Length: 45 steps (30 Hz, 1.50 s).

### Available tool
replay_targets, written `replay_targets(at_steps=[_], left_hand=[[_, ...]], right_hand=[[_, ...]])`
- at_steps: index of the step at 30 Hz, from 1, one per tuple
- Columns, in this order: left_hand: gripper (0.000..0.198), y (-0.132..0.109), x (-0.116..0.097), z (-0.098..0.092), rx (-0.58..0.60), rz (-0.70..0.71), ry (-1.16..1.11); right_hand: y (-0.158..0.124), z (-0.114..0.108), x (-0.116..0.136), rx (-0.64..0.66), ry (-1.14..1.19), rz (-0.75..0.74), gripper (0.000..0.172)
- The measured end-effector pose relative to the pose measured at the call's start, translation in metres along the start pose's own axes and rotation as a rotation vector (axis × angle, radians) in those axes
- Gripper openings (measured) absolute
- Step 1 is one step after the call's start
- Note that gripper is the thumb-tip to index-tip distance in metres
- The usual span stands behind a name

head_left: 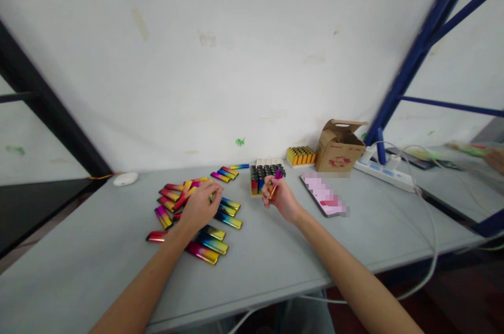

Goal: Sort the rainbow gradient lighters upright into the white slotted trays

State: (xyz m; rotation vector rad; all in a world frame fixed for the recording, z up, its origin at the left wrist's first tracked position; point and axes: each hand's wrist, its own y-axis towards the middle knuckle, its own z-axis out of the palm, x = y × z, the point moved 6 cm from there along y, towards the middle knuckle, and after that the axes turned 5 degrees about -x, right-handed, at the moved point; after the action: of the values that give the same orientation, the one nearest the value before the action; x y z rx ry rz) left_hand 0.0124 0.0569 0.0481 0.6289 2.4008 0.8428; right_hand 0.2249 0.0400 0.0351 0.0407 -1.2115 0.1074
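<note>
Several rainbow-coloured lighters (205, 234) lie scattered on the grey table (275, 260). My left hand (200, 207) rests over this pile, its fingers curled round one of the lighters (212, 197). My right hand (277, 196) is closed on a single magenta-and-gold lighter (275, 183), held upright just right of a small tray of standing lighters (263, 176) with dark tops.
A tray of orange lighters (301, 156) and an open cardboard box (338, 147) stand by the wall. A phone (323, 195) lies right of my hand. A white power strip (388, 173) with cables sits further right. A white oval object (126, 179) lies at far left.
</note>
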Motion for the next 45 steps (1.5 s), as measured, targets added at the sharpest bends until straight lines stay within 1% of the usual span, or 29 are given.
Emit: replay_targets(at_steps=[1, 3, 5, 10, 12, 14, 17, 21, 23, 26, 30, 34, 36, 40, 45], left_hand=[[0.026, 0.000, -0.002, 0.002, 0.029, 0.006, -0.007], [0.027, -0.002, -0.006, 0.006, 0.085, 0.022, -0.023], [0.027, -0.003, -0.010, 0.009, 0.125, 0.037, -0.041], [0.025, -0.007, -0.017, 0.012, 0.171, 0.067, -0.052], [0.028, -0.009, -0.019, 0.013, 0.192, 0.087, -0.049], [0.032, -0.012, -0.023, 0.015, 0.230, 0.112, -0.058], [0.038, -0.015, -0.027, 0.019, 0.310, 0.121, -0.089], [0.046, -0.018, -0.029, 0.024, 0.383, 0.141, -0.101], [0.045, -0.019, -0.029, 0.027, 0.395, 0.150, -0.101], [0.043, -0.019, -0.026, 0.029, 0.396, 0.141, -0.113], [0.045, -0.017, -0.022, 0.029, 0.396, 0.086, -0.099], [0.044, -0.017, -0.023, 0.029, 0.398, 0.081, -0.105], [0.041, -0.016, -0.025, 0.028, 0.395, 0.092, -0.113], [0.036, -0.016, -0.027, 0.028, 0.406, 0.111, -0.119], [0.033, -0.016, -0.028, 0.029, 0.430, 0.121, -0.110]], right_hand=[[-0.001, 0.000, 0.002, -0.018, 0.034, -0.010, 0.020], [-0.001, -0.002, 0.005, -0.061, 0.071, -0.030, 0.029], [0.000, -0.005, 0.005, -0.104, 0.072, -0.040, 0.031], [0.007, -0.017, 0.004, -0.203, 0.104, -0.128, 0.038], [0.008, -0.020, 0.004, -0.220, 0.105, -0.148, 0.038], [0.008, -0.019, 0.005, -0.196, 0.066, -0.142, 0.036], [0.004, -0.013, 0.005, -0.110, 0.021, -0.099, 0.036], [-0.001, -0.002, 0.002, 0.017, 0.111, -0.006, 0.043], [-0.001, 0.001, 0.000, 0.061, 0.157, 0.038, 0.046], [-0.001, -0.001, 0.000, 0.084, 0.195, 0.084, 0.042], [-0.001, -0.006, 0.004, 0.140, 0.274, 0.100, 0.045], [-0.001, -0.005, 0.004, 0.228, 0.324, 0.124, 0.041], [-0.001, -0.004, 0.003, 0.243, 0.301, 0.138, 0.042], [-0.001, -0.001, -0.002, 0.218, 0.225, 0.150, 0.039], [-0.003, 0.004, -0.012, 0.241, 0.217, 0.228, 0.041]])
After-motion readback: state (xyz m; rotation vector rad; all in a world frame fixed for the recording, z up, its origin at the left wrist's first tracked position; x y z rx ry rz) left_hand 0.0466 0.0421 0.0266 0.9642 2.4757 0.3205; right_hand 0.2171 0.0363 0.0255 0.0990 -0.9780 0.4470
